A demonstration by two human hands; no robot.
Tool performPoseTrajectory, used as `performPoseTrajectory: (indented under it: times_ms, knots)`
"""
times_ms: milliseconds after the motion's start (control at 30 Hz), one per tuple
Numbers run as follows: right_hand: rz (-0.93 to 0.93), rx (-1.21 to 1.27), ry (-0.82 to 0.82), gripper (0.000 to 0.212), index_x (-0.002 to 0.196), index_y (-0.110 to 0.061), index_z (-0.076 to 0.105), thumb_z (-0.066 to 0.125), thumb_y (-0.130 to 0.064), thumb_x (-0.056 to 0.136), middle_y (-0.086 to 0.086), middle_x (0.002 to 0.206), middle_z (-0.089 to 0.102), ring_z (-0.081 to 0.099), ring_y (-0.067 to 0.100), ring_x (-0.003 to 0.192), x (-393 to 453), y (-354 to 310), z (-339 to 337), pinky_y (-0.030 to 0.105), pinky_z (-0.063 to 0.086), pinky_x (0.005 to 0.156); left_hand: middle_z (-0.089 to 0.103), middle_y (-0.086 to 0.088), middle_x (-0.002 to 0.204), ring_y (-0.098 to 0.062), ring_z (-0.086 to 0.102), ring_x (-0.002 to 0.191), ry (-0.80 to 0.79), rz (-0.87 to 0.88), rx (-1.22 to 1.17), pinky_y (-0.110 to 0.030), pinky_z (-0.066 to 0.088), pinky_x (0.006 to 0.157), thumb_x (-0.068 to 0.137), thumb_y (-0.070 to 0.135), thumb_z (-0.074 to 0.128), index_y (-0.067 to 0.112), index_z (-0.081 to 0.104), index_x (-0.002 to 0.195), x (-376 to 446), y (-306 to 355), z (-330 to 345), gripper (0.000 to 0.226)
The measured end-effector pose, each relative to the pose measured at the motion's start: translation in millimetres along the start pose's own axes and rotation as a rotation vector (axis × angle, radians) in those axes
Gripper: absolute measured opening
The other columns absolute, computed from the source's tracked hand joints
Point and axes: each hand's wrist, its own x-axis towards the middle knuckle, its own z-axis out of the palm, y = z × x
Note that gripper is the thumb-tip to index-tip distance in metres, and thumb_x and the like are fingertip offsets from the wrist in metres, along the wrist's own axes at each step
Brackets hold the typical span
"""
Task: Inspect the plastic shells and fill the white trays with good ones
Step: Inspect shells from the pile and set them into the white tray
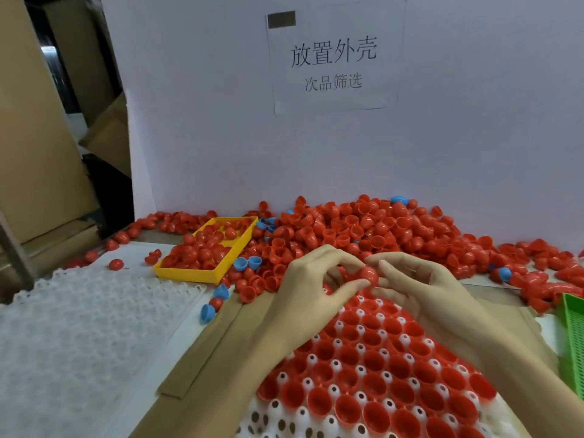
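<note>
Above the far end of the white tray (pixel 339 327), both hands meet on one red shell (pixel 369 275): the left hand (pixel 311 289) pinches it with thumb and fingers curled round its left side, and the right hand (pixel 420 287) holds its right side with curled fingertips. Under the forearms, the tray holds rows of red shells set open side up (its near cells at 6 o'clock are bare). A heap of loose shells (pixel 363 229) lies at 12 o'clock. At 10 o'clock sits a yellow bin (pixel 189 273) holding red shells; a stack of unfilled trays (pixel 79 327) lies at 9 o'clock, a green bin (pixel 573 336) at 3 o'clock.
</note>
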Motion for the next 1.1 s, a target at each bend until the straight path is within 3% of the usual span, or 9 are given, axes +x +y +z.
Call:
performPoseTrajectory:
  times_ms: [133, 267, 367, 433, 500, 567, 700, 933, 1100]
  knots:
    - [-0.032, -0.046, -0.031, 0.028, 0.113, -0.023, 0.078, 0.078, -0.033, 0.088, 0.002, 0.122, 0.075, 0.072, 0.022, 0.113, -3.5, -5.3, 2.7, 0.026, 0.059, 0.091, 0.069, 0.017, 0.106, -0.009, 0.069, 0.097, -0.027, -0.066, -0.080, -0.019, 0.058, 0.079, 0.089, 0.028, 0.082, 0.028, 0.074, 0.109, 0.8, -2.2, -4.0, 0.021]
    - [-0.109, -0.186, -0.005, 0.022, 0.114, -0.021, 0.076, 0.078, -0.025, 0.092, -0.001, 0.123, 0.072, 0.074, 0.025, 0.109, -17.1, -7.2, 1.6, 0.035, 0.062, 0.090, 0.063, 0.018, 0.115, -0.011, 0.069, 0.096, -0.110, 0.038, -0.032, -0.021, 0.057, 0.077, 0.089, 0.027, 0.082, 0.030, 0.069, 0.114, -1.0, -0.2, -0.7, 0.029]
    - [-0.120, -0.241, -0.021, 0.022, 0.118, -0.023, 0.073, 0.074, -0.026, 0.096, -0.003, 0.125, 0.071, 0.074, 0.025, 0.107, -34.4, -9.8, -9.1, 0.033, 0.061, 0.091, 0.060, 0.020, 0.124, -0.008, 0.066, 0.105, -0.181, 0.079, 0.020, -0.022, 0.058, 0.080, 0.089, 0.028, 0.081, 0.032, 0.065, 0.124, -2.0, 1.2, 1.1, 0.038]
    - [-0.112, -0.244, -0.052, 0.022, 0.120, -0.022, 0.072, 0.071, -0.025, 0.098, -0.002, 0.124, 0.072, 0.075, 0.026, 0.105, -45.7, -12.1, -15.9, 0.030, 0.060, 0.092, 0.067, 0.020, 0.119, -0.005, 0.067, 0.108, -0.192, 0.054, 0.001, -0.023, 0.058, 0.087, 0.091, 0.028, 0.079, 0.030, 0.068, 0.125, -4.3, 3.6, 3.6, 0.036]
    - [-0.129, -0.171, -0.054, 0.022, 0.122, -0.018, 0.071, 0.065, -0.020, 0.102, 0.005, 0.122, 0.073, 0.074, 0.028, 0.107, -55.2, -15.8, -18.3, 0.029, 0.059, 0.090, 0.074, 0.018, 0.111, -0.003, 0.071, 0.104, -0.245, -0.061, -0.111, -0.020, 0.056, 0.090, 0.094, 0.033, 0.074, 0.031, 0.070, 0.123, -6.0, 9.7, 7.4, 0.030]
    - [-0.237, -0.187, 0.018, 0.021, 0.123, -0.012, 0.068, 0.062, -0.012, 0.103, 0.010, 0.118, 0.074, 0.073, 0.029, 0.108, -63.7, -18.2, -18.5, 0.030, 0.059, 0.090, 0.079, 0.007, 0.101, -0.010, 0.076, 0.090, -0.310, -0.220, -0.343, -0.018, 0.057, 0.083, 0.100, 0.036, 0.065, 0.024, 0.072, 0.118, -4.8, 16.9, 11.1, 0.023]
    - [-0.419, -0.499, 0.145, 0.024, 0.116, -0.015, 0.070, 0.072, -0.004, 0.095, 0.000, 0.109, 0.075, 0.074, 0.023, 0.101, -78.6, -17.3, -12.5, 0.034, 0.062, 0.081, 0.077, -0.012, 0.097, -0.024, 0.071, 0.076, -0.418, -0.394, -0.693, -0.027, 0.059, 0.074, 0.106, 0.037, 0.053, 0.013, 0.077, 0.103, -7.0, 25.7, 16.3, 0.033]
    - [-0.378, -0.608, 0.294, 0.017, 0.102, -0.020, 0.075, 0.080, -0.013, 0.088, -0.018, 0.097, 0.074, 0.073, 0.008, 0.091, -84.2, -13.3, -0.5, 0.012, 0.055, 0.071, 0.075, -0.009, 0.096, -0.021, 0.067, 0.078, -0.508, -0.388, -0.747, -0.026, 0.055, 0.075, 0.107, 0.037, 0.053, 0.012, 0.076, 0.108, -10.4, 26.4, 20.6, 0.034]
    - [-0.371, -0.616, 0.273, 0.016, 0.103, -0.021, 0.076, 0.079, -0.012, 0.090, -0.015, 0.096, 0.075, 0.073, 0.010, 0.093, -83.1, -17.6, 2.5, 0.016, 0.056, 0.072, 0.075, -0.008, 0.097, -0.022, 0.066, 0.080, -0.523, -0.386, -0.748, -0.028, 0.055, 0.077, 0.106, 0.033, 0.056, 0.010, 0.075, 0.113, -9.7, 22.7, 17.1, 0.030]
